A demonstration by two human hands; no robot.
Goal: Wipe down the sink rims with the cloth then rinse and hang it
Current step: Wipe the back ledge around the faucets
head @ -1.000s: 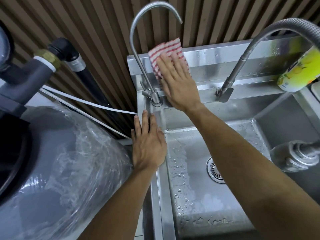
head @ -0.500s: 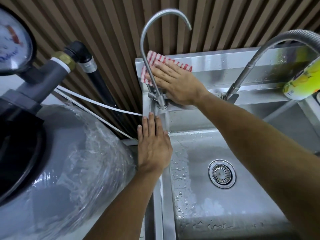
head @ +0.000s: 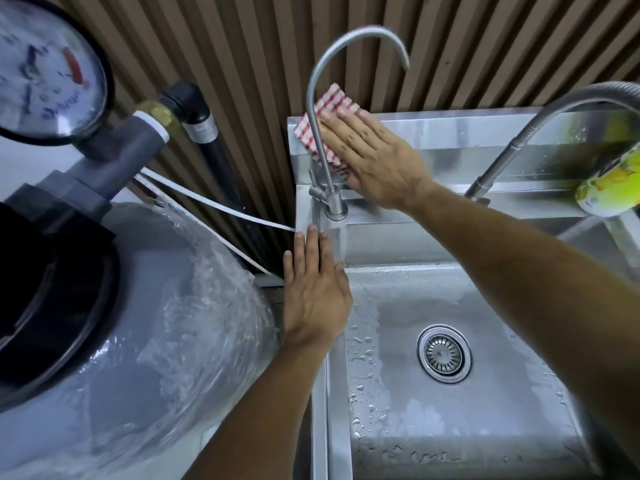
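Right hand (head: 375, 157) presses checked cloth (head: 327, 124) flat on sink back rim (head: 460, 124) behind gooseneck tap (head: 327, 109); left hand (head: 313, 289) rests flat, fingers straight, on side rim. Wiping underway; rinsing, hanging remain.

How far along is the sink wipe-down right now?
Nothing looks finished. In hand: the right hand presses the cloth flat on the back left corner of the sink rim; the left hand rests on the left rim. Left: remaining rims, rinsing, hanging.
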